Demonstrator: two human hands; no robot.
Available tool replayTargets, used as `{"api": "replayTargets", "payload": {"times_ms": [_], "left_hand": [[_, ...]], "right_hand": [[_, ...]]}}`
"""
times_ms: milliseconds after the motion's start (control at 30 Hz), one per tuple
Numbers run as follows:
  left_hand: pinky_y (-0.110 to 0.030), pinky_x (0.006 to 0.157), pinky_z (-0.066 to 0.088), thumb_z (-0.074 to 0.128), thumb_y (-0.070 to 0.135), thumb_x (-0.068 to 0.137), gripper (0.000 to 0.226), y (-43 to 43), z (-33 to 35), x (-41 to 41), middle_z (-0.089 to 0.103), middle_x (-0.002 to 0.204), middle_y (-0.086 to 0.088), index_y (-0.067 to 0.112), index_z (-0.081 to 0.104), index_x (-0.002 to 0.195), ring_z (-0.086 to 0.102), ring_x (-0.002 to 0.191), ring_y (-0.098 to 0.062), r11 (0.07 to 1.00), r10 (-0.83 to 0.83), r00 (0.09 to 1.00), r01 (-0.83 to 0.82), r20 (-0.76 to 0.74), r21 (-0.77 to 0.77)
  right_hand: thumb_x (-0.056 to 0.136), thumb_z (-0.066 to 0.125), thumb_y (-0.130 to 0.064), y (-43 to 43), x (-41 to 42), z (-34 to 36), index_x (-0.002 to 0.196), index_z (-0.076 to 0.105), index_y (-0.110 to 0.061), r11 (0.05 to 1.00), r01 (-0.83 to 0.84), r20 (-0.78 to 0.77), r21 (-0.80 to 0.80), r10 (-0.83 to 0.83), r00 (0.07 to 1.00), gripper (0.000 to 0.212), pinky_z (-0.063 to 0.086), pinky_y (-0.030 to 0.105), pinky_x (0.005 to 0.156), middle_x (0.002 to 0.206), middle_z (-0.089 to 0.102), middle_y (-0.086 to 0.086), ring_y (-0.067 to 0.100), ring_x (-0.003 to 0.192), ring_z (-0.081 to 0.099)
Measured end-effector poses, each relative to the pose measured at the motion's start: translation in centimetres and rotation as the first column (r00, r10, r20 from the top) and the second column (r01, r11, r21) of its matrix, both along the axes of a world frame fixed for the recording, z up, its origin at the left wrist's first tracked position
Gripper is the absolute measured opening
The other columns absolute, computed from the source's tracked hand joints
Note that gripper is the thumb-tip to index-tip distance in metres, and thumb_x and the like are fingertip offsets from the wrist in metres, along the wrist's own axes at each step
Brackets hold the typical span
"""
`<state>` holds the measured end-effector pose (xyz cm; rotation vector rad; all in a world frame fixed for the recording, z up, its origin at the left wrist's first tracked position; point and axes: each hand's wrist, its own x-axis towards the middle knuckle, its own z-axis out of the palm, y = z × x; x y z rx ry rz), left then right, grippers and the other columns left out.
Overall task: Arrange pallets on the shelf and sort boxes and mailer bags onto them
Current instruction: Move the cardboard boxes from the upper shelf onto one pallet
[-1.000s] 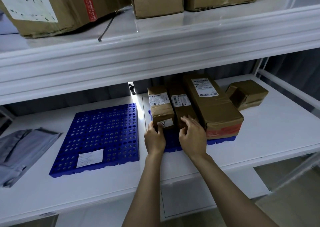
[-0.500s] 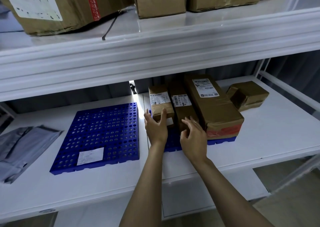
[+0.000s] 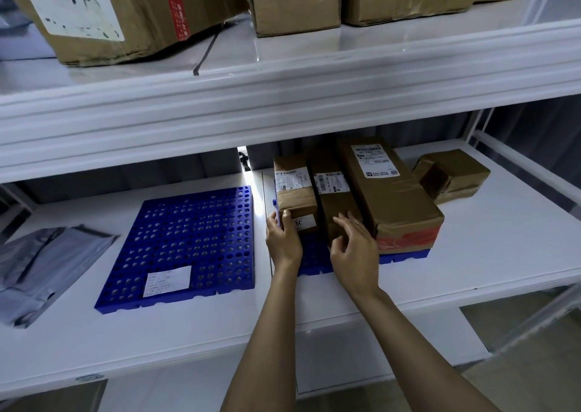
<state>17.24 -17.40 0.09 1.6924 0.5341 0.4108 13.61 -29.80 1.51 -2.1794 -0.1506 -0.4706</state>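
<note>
Three taped brown boxes lie side by side on the right blue pallet (image 3: pixel 405 257): a small left box (image 3: pixel 294 191), a narrow middle box (image 3: pixel 333 197) and a large box (image 3: pixel 390 197). My left hand (image 3: pixel 283 241) holds the small left box at its near left corner, thumb on the front face and fingers along the side. My right hand (image 3: pixel 355 249) touches the near end of the middle box with loosely bent fingers. A second blue pallet (image 3: pixel 188 241) with a white label lies bare to the left. Grey mailer bags (image 3: pixel 37 263) lie at the far left.
Another taped brown box (image 3: pixel 452 175) sits on the white shelf (image 3: pixel 503 254) to the right of the pallet. The upper shelf (image 3: pixel 283 97) overhangs closely and carries several large cardboard boxes (image 3: pixel 125 12). White frame posts stand at the right end.
My left hand slid from the front of the small left box to its near left corner. My right hand stayed at the middle box's near end, fingers slightly shifted.
</note>
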Motion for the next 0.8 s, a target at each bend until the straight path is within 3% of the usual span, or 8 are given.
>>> {"api": "replayTargets", "payload": {"times_ms": [200,333,433,533,600,700,800], "left_hand": [[-0.027,0.084,0.045,0.034,0.036,0.102,0.041,-0.6,-1.1,-2.4,0.056,0.128,-0.012,0.013,0.044,0.135,0.053,0.111,-0.021,1.0,-0.018,1.0,0.018,-0.018,-0.017],[-0.026,0.084,0.047,0.035,0.036,0.102,0.042,-0.4,-0.3,-3.6,0.055,0.128,-0.01,0.012,0.042,0.136,0.054,0.109,-0.02,0.998,-0.064,0.997,0.064,-0.03,-0.013],[-0.016,0.075,0.047,0.037,0.035,0.102,0.039,-0.2,0.5,-5.4,0.056,0.124,-0.007,0.012,0.043,0.134,0.055,0.104,-0.015,0.995,-0.096,0.995,0.096,-0.016,0.026],[0.0,0.067,0.039,0.039,0.03,0.103,0.039,0.1,1.8,-8.0,0.054,0.13,-0.006,0.012,0.044,0.137,0.046,0.101,-0.003,0.976,-0.135,0.991,0.137,-0.019,0.171],[0.004,0.075,0.032,0.04,0.03,0.102,0.041,0.4,2.8,-10.0,0.051,0.135,-0.006,0.012,0.043,0.14,0.042,0.107,-0.002,0.937,-0.169,0.985,0.167,-0.019,0.308],[-0.017,0.098,0.029,0.043,0.035,0.1,0.048,1.2,4.4,-12.9,0.046,0.144,-0.004,0.017,0.039,0.144,0.04,0.131,-0.013,0.846,-0.199,0.98,0.182,-0.021,0.501],[-0.03,0.112,0.028,0.046,0.036,0.099,0.05,2.1,6.6,-16.0,0.044,0.146,-0.002,0.018,0.039,0.144,0.034,0.138,-0.017,0.721,-0.246,0.969,0.156,0.039,0.676]], "right_hand": [[0.084,0.056,0.007,0.7,-1.2,-0.6,0.12,0.064,-0.006,0.999,-0.019,0.1,0.05,0.014,0.995,0.039,0.046,0.037,0.102,0.13,0.06,0.009,0.02,0.126,0.052],[0.084,0.056,0.008,1.4,-2.1,-0.3,0.119,0.065,-0.005,0.998,-0.024,0.09,0.05,0.019,0.996,0.038,0.041,0.026,0.102,0.129,0.062,0.01,0.02,0.123,0.055],[0.084,0.056,0.007,1.8,-3.0,-0.1,0.119,0.065,-0.006,0.999,-0.024,0.085,0.033,0.021,0.996,0.038,0.039,0.025,0.102,0.127,0.063,0.009,0.02,0.123,0.056],[0.086,0.056,0.004,2.1,-4.2,0.2,0.122,0.063,-0.008,0.999,-0.035,0.056,0.013,0.035,0.998,0.039,0.039,0.028,0.104,0.13,0.061,0.008,0.02,0.125,0.053],[0.087,0.056,0.001,2.5,-5.4,0.8,0.125,0.061,-0.009,0.999,-0.045,0.057,-0.008,0.045,0.997,0.04,0.038,0.03,0.105,0.131,0.06,0.007,0.021,0.127,0.051],[0.092,0.053,-0.009,3.0,-7.4,1.9,0.129,0.059,-0.012,0.999,-0.036,0.085,-0.036,0.039,0.996,0.037,0.036,0.034,0.107,0.134,0.058,0.005,0.022,0.132,0.047],[0.095,0.039,-0.028,3.0,-9.9,3.7,0.13,0.057,-0.012,0.998,-0.014,0.176,-0.064,0.025,0.984,0.044,0.038,0.042,0.109,0.137,0.056,0.005,0.023,0.134,0.043]]}}
